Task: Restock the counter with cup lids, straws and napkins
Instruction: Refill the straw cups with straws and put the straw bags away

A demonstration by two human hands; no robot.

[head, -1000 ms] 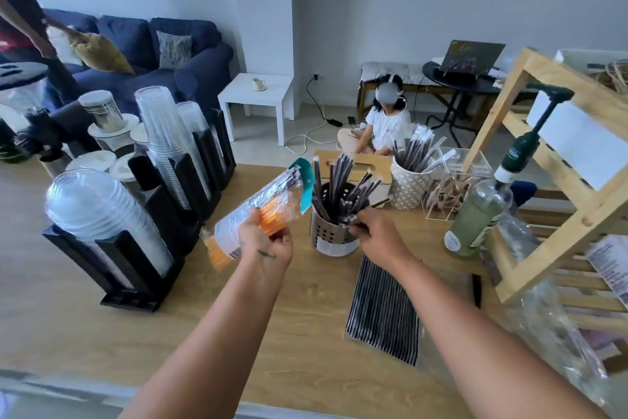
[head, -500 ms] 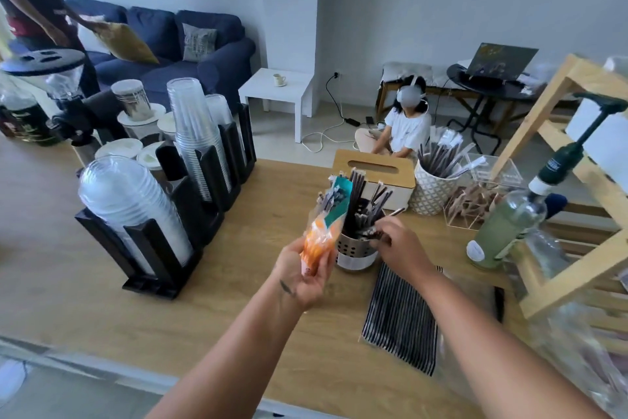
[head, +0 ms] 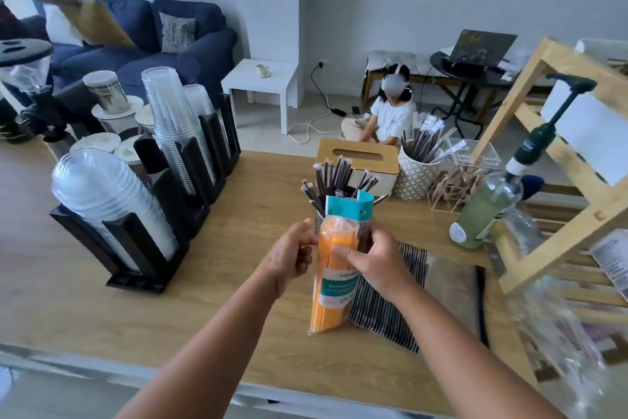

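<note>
A clear packet of orange straws [head: 334,279] with a teal header stands upright over the wooden counter [head: 238,286]. My left hand [head: 294,254] holds its left edge and my right hand [head: 368,257] grips its right side. Right behind the packet sits a metal holder of dark wrapped straws [head: 331,182], mostly hidden. A black organizer [head: 159,215] at left holds dome lids [head: 98,194] and stacked clear cups [head: 173,119]. A wooden napkin box [head: 360,157] stands further back.
A striped black-and-white cloth [head: 390,303] lies under my right wrist. A patterned cup of straws [head: 416,170], a clear box of stirrers [head: 458,181], a green pump bottle [head: 486,211] and a wooden shelf [head: 543,160] fill the right. A person sits on the floor beyond.
My left hand brought the orange straw packet from tilted at the left to upright in front of the straw holder. My right hand left the dark straws and took hold of the packet.
</note>
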